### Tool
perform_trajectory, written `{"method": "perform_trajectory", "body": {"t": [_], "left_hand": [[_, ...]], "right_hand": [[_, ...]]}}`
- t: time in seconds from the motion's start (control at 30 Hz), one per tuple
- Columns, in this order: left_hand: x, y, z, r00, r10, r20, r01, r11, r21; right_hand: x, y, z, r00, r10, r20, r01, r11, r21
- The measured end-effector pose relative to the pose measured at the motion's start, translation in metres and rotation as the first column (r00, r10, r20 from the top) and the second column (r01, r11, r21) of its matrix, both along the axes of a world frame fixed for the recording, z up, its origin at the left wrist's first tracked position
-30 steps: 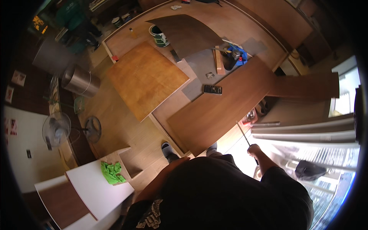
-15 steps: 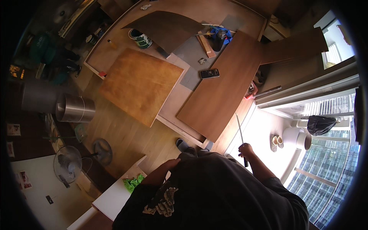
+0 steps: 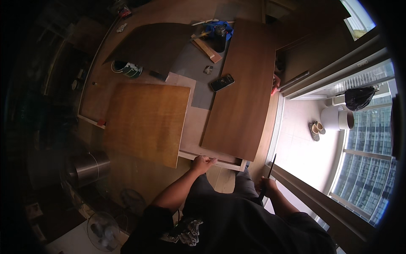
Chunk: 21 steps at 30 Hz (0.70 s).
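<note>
My left hand (image 3: 203, 163) is closed at the front wooden edge (image 3: 228, 165) of the large low worktable, fingers curled against it. In my right hand (image 3: 268, 186), low by my right leg, is a long thin dark tool (image 3: 272, 166) with a dark handle, its narrow end pointing up; its exact kind I cannot make out. Ahead of my hands a long brown wood board (image 3: 243, 93) lies on the worktable. Left of it rests an orange-brown wood panel (image 3: 146, 122), jutting over the table's front edge. A black phone (image 3: 222, 83) lies at the long board's left edge.
A dark curved sheet (image 3: 148, 44) leans over a green-and-white bucket (image 3: 133, 70) farther back. Beyond the phone are wood strips (image 3: 206, 49) and a dark flask (image 3: 220, 39). Slippers (image 3: 314, 130) sit on the bright floor at right. A fan (image 3: 102, 230) stands at lower left.
My left hand has gone from my side forward to the table's edge. My right hand, still holding the thin tool, is lower and closer to my leg. The view has turned and moved nearer the table.
</note>
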<state>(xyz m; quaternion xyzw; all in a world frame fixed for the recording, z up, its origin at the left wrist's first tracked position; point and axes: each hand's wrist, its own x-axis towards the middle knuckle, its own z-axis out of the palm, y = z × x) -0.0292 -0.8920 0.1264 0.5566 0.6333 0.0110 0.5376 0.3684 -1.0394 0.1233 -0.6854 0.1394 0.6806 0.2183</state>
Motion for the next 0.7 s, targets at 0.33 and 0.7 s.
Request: {"method": "perform_trajectory", "body": {"t": [0.33, 0.7], "left_hand": [[-0.025, 0.260, -0.171, 0.977, -0.170, -0.126, 0.209, 0.860, 0.466], [0.059, 0.416, -0.254, 0.905, -0.183, -0.385, 0.388, 0.726, 0.568]], "right_hand": [[-0.169, -0.129, -0.055, 0.899, -0.403, 0.171, 0.426, 0.895, -0.132], [-0.256, -0.182, -0.088, 0.845, -0.370, 0.385, 0.444, 0.888, -0.119]]}}
